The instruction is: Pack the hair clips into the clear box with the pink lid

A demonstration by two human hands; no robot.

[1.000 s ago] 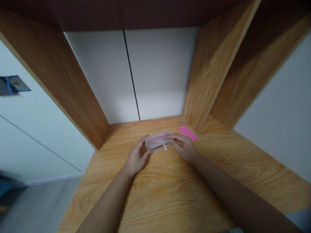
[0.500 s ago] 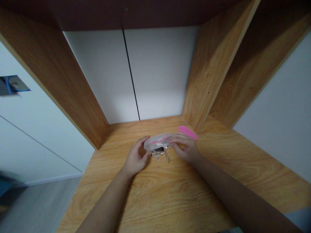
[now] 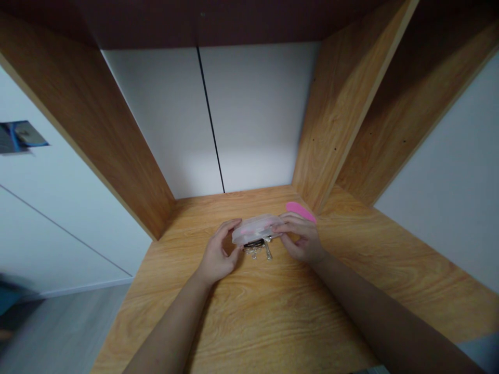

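A small translucent oval plastic box is tipped over just above the wooden desk, its open side turned downward. My right hand pinches the box's right end between thumb and fingers. Around its left end curve the fingers and thumb of my left hand, the fingertips against the box's edge. Under the near edge lies a little heap of small items: dark thin pieces and shiny silvery bits, too small to name surely. Behind my right hand a pink oval lid-like piece lies on the desk, partly covered.
The wooden desktop runs under both forearms. A white back panel with a dark seam rises behind, between a left wooden upright and a right wooden upright. Grey floor shows at lower left.
The box has tilted further over, so its pink inside hardly shows now. Its near edge covers more of the small items. Both hands have stayed nearly in place.
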